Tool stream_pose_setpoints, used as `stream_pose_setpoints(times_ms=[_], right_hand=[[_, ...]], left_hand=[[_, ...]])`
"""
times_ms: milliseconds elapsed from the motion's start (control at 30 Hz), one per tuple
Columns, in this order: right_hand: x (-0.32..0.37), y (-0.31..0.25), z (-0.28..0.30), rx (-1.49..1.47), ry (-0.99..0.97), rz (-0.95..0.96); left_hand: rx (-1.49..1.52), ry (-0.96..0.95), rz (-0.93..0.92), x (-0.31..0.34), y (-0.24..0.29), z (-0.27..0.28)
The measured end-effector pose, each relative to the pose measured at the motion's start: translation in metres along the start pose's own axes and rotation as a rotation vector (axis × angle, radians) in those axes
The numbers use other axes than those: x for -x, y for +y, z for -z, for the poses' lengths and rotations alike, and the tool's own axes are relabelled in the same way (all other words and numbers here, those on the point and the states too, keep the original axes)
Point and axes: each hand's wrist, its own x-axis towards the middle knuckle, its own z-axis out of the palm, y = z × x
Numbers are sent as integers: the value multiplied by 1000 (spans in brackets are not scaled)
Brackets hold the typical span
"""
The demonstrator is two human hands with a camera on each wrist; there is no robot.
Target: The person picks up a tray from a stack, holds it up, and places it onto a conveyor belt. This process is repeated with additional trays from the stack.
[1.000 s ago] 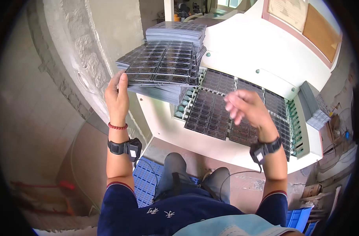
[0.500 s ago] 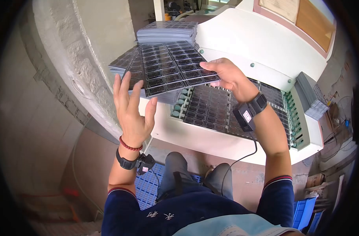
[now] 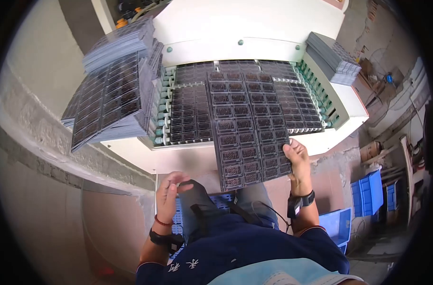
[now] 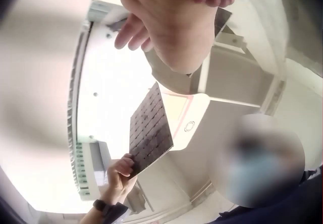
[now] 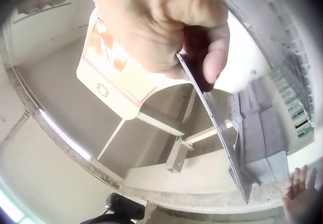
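My right hand (image 3: 299, 159) grips a dark circuit board panel (image 3: 247, 133) by its lower right edge, thumb on top. A grid of small rectangular units covers the panel, which is tilted in front of my body and overlaps the machine in the head view. Seen from the right wrist, the panel (image 5: 217, 128) shows as a thin edge between thumb and fingers. My left hand (image 3: 169, 192) is low to the left of the panel, apart from it, with fingers loosely bent and nothing in them. More panels (image 3: 190, 109) lie flat in rows on the machine's roller bed.
A tall, uneven stack of panels (image 3: 114, 90) stands on the machine's left end. Another stack (image 3: 332, 57) sits on its right end. Green rollers (image 3: 165, 109) flank the bed. Blue bins (image 3: 368, 192) stand at the right, and a rough wall (image 3: 33, 137) rises at the left.
My right hand first reached left empty, then took a panel from the left stack and carried it right and towards my body. The left hand has come off the stack and dropped lower.
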Motion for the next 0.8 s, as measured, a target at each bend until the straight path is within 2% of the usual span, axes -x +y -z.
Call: stream_pose_setpoints(times_ms=[33,67,133,167,200,267,467,667,800], right_hand=[[14,9,3,-16,22,-21],[27,18,2,-35,41,-41],[43,40,5,12,78,-67],[47,48,3,33,77,-73],[49,57,4,54,72,-79],[47,72,5,82,65,-104],[37,90,-14,89,-60,-170],[40,96,-27,93,-87,-209],[40,99,-27,100,-78,-223]], left_hand=[[228,-81,178,3,-12,-7],[229,-97,192,5,-21,-16],[612,-241,447,7,-33,-33],[716,-324,488,6,-32,-40],[713,-331,494,7,-29,-46],[876,-262,567,11,-21,-53],[858,-140,620,24,-30,-38],[913,-10,631,34,-34,-28],[911,8,623,34,-37,-26]])
